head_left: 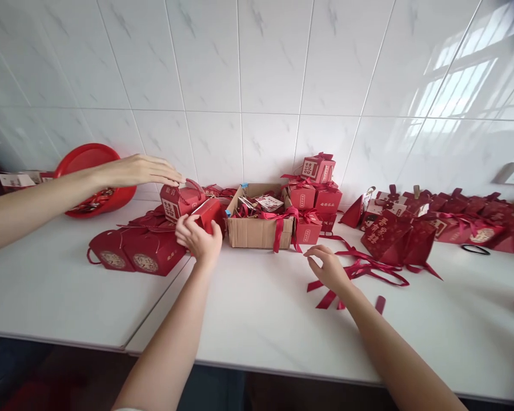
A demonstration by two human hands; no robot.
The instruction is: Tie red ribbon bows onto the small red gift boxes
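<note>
My left hand (201, 237) is closed around a small red gift box (211, 216), with the thumb at its right side and the fingers at its left. My right hand (328, 265) is over the white table with loosely bent fingers, thumb apart, holding nothing that I can see. Close beside it lie loose red ribbons (379, 274). Between my hands, farther back, stands an open cardboard box (261, 233) holding cards and red ribbon. Another person's hand (143, 169) reaches in from the left, above a red box with a rope handle (180, 202).
Red double-bodied boxes (135, 251) lie on the left, before a red plastic basin (88, 157). Small red boxes (319, 197) are stacked right of the carton. More red boxes (396, 237), a black loop (475, 249) and a dark red strip (380, 305) lie rightward. A tiled wall closes the back.
</note>
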